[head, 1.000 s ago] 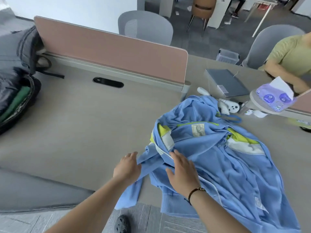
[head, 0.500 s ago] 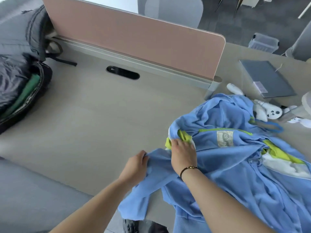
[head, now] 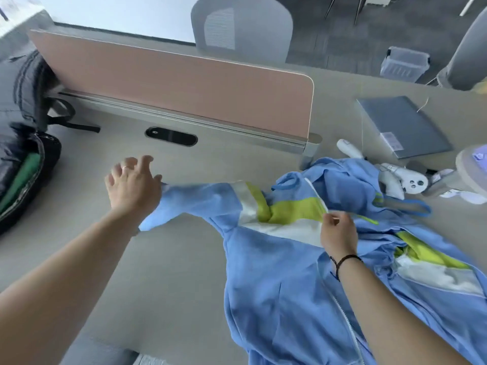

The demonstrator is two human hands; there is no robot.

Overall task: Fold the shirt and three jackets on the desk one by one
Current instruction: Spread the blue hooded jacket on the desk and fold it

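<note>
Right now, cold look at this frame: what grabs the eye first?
The blue jacket with lime and white panels, sprawled unfolded across the right half of the desk. Its sleeve stretches left, where the left hand rests on the cuff with fingers spread; the right hand pinches the zipper edge near the chest. A pink divider runs across the back.

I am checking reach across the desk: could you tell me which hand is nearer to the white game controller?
The right hand, pinching the blue jacket just left of the white game controller; the left hand is far left.
</note>
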